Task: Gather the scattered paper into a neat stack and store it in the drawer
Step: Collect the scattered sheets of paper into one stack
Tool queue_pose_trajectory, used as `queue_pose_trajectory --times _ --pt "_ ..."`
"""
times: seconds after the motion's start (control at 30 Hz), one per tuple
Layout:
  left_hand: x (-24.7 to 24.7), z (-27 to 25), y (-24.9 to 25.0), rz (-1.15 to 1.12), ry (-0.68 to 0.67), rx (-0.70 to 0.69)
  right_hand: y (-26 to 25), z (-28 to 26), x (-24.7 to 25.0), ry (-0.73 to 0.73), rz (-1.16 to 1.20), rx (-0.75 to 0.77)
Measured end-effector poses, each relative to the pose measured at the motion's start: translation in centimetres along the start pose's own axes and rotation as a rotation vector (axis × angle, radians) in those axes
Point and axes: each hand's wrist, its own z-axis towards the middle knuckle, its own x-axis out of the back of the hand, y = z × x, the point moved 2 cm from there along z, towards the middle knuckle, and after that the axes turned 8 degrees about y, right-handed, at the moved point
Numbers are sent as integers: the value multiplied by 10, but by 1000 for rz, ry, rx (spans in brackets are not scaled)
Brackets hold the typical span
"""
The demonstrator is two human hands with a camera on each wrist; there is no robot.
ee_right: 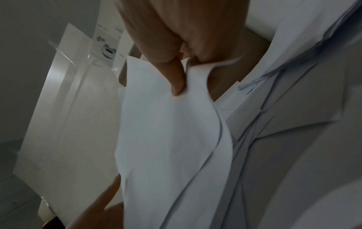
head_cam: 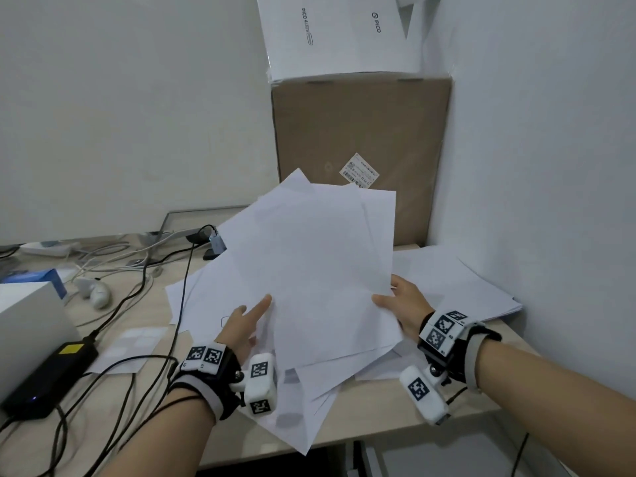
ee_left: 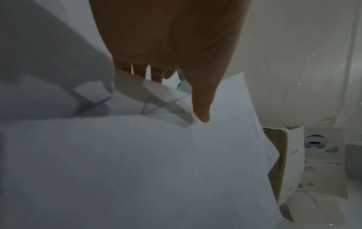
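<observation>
White walls meet in a corner behind a pale wooden desk (head_cam: 389, 432), on which loose paper is spread. A fanned bundle of white sheets (head_cam: 320, 266) is held above the desk, tilted up toward the corner, its edges uneven and its corners pointing different ways. Its right edge is gripped by the right hand (head_cam: 404, 306): in the right wrist view the thumb (ee_right: 177, 80) is seen pressed onto the top sheet with the other fingers curled beneath, so the paper is pinched between them. The left edge is met by the left hand (head_cam: 241, 327), whose thumb (ee_left: 201, 108) lies straight on the upper face of the sheets; the remaining fingers are mostly hidden under the paper, and whether they are curled round it cannot be told. More sheets (head_cam: 309, 401) lie overlapping on the desk directly below the bundle, one corner hanging over the front edge, and a further heap of paper (head_cam: 464, 287) lies to the right, against the wall. No drawer can be made out. Behind the bundle a brown cardboard box (head_cam: 361, 132) stands in the corner, with a white box (head_cam: 337, 32) on top. Cables (head_cam: 144, 277) and a black power brick (head_cam: 48, 380) are seen to the left, with a white controller (head_cam: 96, 292) further back.
</observation>
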Motion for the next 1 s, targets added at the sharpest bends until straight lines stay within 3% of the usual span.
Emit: queue_pose_trajectory --times 0.17,0.27,0.4,0.5,0.67,1.0 --pt "-13 -1 33 -123 -55 -238 -2 -1 -4 -50 36 32" --pt "-15 -3 59 -173 2 -326 -11 3 -12 -34 20 87" --pt "-12 -6 94 -222 -71 -435 -40 15 -23 -34 48 131" --pt "-9 -12 106 -227 -111 -466 -47 24 -26 -98 54 90" --pt "-13 -20 100 -155 -292 -443 -36 25 -32 -170 85 19" --pt "-18 -36 148 -104 -290 -524 -66 30 -45 -84 195 110"
